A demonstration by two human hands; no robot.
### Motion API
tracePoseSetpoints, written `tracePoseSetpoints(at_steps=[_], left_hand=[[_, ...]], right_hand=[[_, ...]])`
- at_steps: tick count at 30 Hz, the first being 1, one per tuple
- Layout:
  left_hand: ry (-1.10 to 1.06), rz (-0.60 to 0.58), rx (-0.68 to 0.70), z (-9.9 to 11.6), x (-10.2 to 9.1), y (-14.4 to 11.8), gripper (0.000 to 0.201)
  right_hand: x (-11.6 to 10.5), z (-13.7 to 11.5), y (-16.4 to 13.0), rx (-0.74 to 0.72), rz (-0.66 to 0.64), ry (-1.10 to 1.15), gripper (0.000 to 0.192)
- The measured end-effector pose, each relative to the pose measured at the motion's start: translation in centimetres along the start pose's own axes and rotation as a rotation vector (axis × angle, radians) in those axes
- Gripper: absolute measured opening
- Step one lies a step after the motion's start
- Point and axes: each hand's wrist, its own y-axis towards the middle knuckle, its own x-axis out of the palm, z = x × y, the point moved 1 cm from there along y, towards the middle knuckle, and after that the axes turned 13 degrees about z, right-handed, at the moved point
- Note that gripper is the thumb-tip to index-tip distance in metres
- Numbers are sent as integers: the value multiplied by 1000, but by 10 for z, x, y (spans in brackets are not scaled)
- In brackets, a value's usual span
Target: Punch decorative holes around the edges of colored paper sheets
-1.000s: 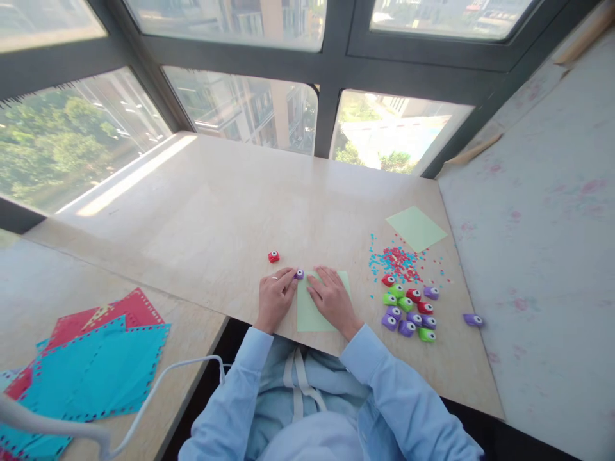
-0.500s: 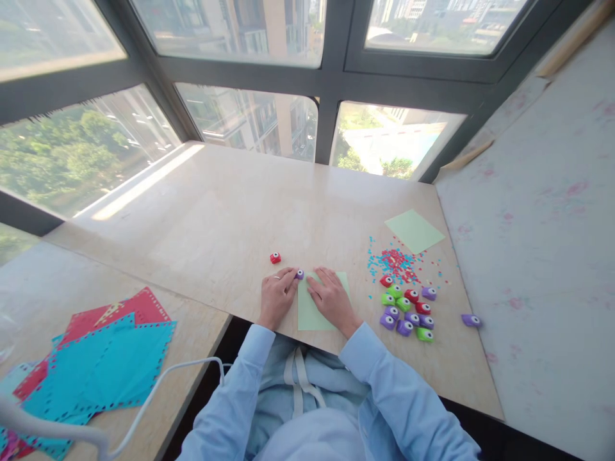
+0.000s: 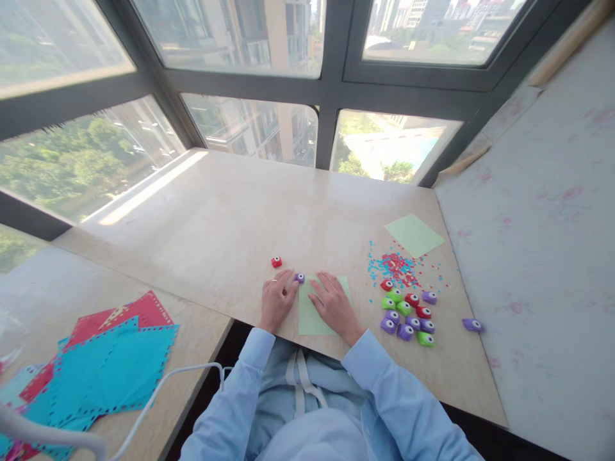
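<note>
Nearest the camera, pale blue sleeves lead to both hands at the near edge of the counter (image 3: 230,218). The right hand (image 3: 332,306) lies flat, fingers spread and gripping nothing, pressing on a light green paper sheet (image 3: 311,315) that reaches the near edge. The left hand (image 3: 277,298) rests just left of the sheet, fingers loosely curled; its fingertips touch a small purple punch (image 3: 300,278) sitting at the sheet's far left corner. Whether the punch is pinched or only touched cannot be told.

A small red punch (image 3: 276,262) stands alone just beyond the left hand. To the right, near the sheet, a cluster of punches (image 3: 407,312) in red, green and purple sits; a lone purple punch (image 3: 472,324) lies farther toward the right edge. Beyond the cluster: scattered red and blue confetti (image 3: 396,264), then a second green sheet (image 3: 414,235) near the right edge.

On the lower left surface lie blue and red perforated sheets (image 3: 100,365).
</note>
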Motion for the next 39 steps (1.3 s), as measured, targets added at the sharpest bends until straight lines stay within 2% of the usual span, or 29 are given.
tracePoseSetpoints(at_steps=[4,6,8,11,13,14,16,20,23,28,39], left_hand=[[-162,114,-140,-1,-7,1,27],[-153,91,-202,-2,-11,8,25],[-98,-53,-262,-1,-14,20,28],[-81,-398,-380,3,-16,46,40],[-81,-652,-535,4,-15,61,43],[-81,-740,-607,4,-15,67,44],[-107,-844,-671,3,-13,77,44],[-145,-973,-745,2,-11,89,44],[-110,-1025,-845,2,-9,94,46],[-105,-1073,-901,0,-1,97,47],[-146,-934,-971,0,3,93,45]], right_hand=[[-24,6,-9,53,94,62,34],[-38,12,-18,82,137,91,34],[-50,17,-30,105,164,108,33],[-62,19,-52,118,191,114,33],[-66,16,-66,107,215,123,31],[-67,13,-73,101,223,131,31],[-67,7,-82,99,222,152,30],[-65,2,-86,160,236,173,29],[-63,3,-84,208,249,185,28],[-63,4,-81,235,263,205,27],[-62,5,-84,246,228,209,28]])
